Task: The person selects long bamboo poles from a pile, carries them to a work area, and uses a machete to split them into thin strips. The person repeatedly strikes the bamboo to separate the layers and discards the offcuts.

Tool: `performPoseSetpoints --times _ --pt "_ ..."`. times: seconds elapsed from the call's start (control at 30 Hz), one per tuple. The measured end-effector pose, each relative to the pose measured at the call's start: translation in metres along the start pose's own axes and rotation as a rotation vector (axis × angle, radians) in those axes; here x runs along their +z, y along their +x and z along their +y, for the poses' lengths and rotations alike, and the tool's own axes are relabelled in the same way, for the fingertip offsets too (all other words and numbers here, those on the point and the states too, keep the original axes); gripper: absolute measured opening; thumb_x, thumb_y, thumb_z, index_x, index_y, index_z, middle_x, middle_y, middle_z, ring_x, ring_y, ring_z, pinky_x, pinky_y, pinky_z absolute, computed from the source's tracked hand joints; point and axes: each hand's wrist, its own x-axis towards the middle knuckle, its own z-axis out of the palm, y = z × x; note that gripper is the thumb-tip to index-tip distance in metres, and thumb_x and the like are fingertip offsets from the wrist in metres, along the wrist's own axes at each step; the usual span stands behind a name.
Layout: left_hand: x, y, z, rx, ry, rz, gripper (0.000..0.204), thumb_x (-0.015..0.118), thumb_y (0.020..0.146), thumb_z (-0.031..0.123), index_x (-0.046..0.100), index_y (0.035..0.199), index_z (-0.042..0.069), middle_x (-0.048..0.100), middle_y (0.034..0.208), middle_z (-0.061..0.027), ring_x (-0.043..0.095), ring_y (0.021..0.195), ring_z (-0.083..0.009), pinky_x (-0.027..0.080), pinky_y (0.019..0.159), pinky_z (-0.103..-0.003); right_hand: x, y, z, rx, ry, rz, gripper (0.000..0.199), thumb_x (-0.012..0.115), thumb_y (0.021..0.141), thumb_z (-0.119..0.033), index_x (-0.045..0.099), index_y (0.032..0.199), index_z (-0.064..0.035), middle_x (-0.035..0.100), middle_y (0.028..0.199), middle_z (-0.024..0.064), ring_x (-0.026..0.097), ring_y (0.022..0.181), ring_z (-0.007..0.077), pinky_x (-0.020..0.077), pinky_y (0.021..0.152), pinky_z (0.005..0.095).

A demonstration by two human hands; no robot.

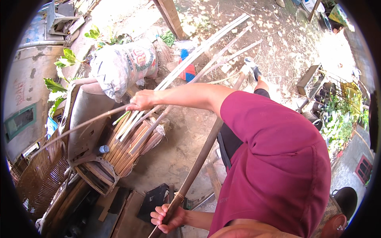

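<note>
My right hand (143,100) reaches out to the left with its fingers closed round a thin brown stick (89,120), which slants down towards the far left. Lower in the head view, my left hand (170,218) has its fingers curled round a long brown pole (202,156). This pole slopes up past my body towards my foot. A thin pale end sticks out below the left hand; whether it belongs to the pole I cannot tell. Under my right hand lie several brown and pale strips (137,137) on a worn seat frame. Long pale strips (198,53) extend beyond my right forearm.
A stuffed white sack (126,63) stands behind a worn grey backrest (88,119). Near it lies a red and blue object (186,69). A woven slatted panel (45,174) leans at the left. Wooden pieces (119,210) fill the lower left, and plants (344,123) grow on the right.
</note>
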Motion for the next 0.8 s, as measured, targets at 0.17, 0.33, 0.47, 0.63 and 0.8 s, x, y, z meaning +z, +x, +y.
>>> performPoseSetpoints --times 0.17,0.33,0.47,0.63,0.8 --pt "0.006 -0.012 0.026 -0.218 -0.261 -0.219 0.030 0.064 0.096 0.031 0.050 0.079 0.010 0.050 0.077 0.0004 0.053 0.071 -0.0166 0.049 0.067 -0.028 -0.018 0.058 -0.001 -0.045 -0.282 0.084 0.077 0.038 0.092 -0.077 0.068 0.085 -0.0062 0.071 0.080 0.0214 0.070 0.080 0.0407 0.0558 0.068 0.0512" --pt "-0.049 0.007 0.011 0.003 0.263 0.504 0.024 0.066 0.096 0.034 0.059 0.096 0.010 0.055 0.090 0.0003 0.055 0.082 -0.0139 0.051 0.077 -0.029 0.004 0.010 -0.051 -0.211 -0.253 -0.126 0.075 0.041 0.092 -0.075 0.067 0.078 -0.0062 0.068 0.070 0.0176 0.068 0.070 0.0392 0.0548 0.063 0.0503" --pt "-0.125 -0.001 -0.004 -0.010 0.339 0.786 0.031 0.067 0.096 0.041 0.060 0.100 0.012 0.060 0.095 -0.0005 0.057 0.084 -0.0148 0.049 0.079 -0.030 0.011 -0.059 -0.057 -0.309 -0.296 -0.072 0.070 0.049 0.091 -0.071 0.063 0.071 -0.0058 0.063 0.063 0.0179 0.064 0.063 0.0417 0.0513 0.058 0.0509" --pt "-0.137 0.024 -0.011 0.029 0.309 0.755 0.057 0.059 0.096 0.057 0.054 0.117 0.005 0.061 0.102 -0.0094 0.060 0.094 -0.0234 0.053 0.086 -0.038 -0.003 -0.074 0.011 -0.108 -0.520 -0.174 0.064 0.053 0.091 -0.068 0.063 0.100 -0.0055 0.066 0.092 0.0230 0.065 0.088 0.0417 0.0512 0.072 0.0524" --pt "-0.101 0.066 -0.037 0.110 0.303 0.793 0.083 0.051 0.092 0.072 0.050 0.129 -0.002 0.063 0.110 -0.0176 0.063 0.099 -0.0285 0.052 0.092 -0.041 -0.001 -0.099 -0.041 0.153 -0.566 -0.178 0.082 0.060 0.087 -0.066 0.046 0.142 -0.0069 0.054 0.126 0.0337 0.055 0.118 0.0483 0.0476 0.095 0.0543"
